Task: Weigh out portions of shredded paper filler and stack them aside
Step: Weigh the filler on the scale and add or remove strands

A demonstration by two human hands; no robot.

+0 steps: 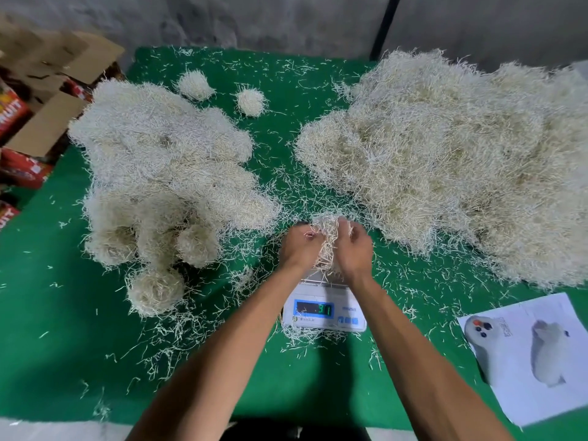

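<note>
Green table (63, 329), shreds everywhere. Left hand (300, 246) and right hand (354, 246) both curl fingers around a paper clump (329, 240) over the scale (324, 308) (reads 31). Weighing step; next probably trim or add, then move it to the left pile (165, 173).

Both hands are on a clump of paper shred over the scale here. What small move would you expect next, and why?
Probably carry the clump left and set it on the pile of balled portions. The left hand and right hand both grip it above the scale, whose display shows digits, seemingly 31, and the loose heap lies to the right. If that reading is off target, adjusting comes first.
</note>
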